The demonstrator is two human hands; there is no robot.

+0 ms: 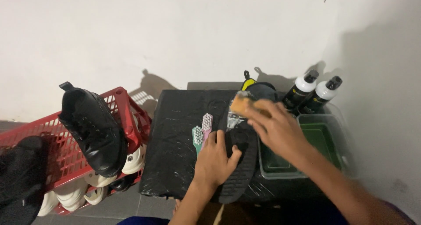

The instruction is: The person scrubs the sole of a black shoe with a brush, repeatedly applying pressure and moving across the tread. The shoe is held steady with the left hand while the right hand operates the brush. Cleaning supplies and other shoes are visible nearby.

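A black shoe (242,163) lies sole-up on a black plastic-covered stand (175,133). My left hand (215,157) presses on the sole near its middle and holds the shoe steady. My right hand (274,124) grips a tan brush or sponge (242,104) against the far end of the sole. The motion there is blurred. Two small brushes, one green (197,136) and one pink (207,122), lie on the stand just left of my left hand.
A red plastic basket (66,150) at the left holds a black shoe (93,131) and several white shoes. Two black bottles with white tops (313,95) stand at the back right. A clear tub with a green insert (326,139) sits under my right forearm.
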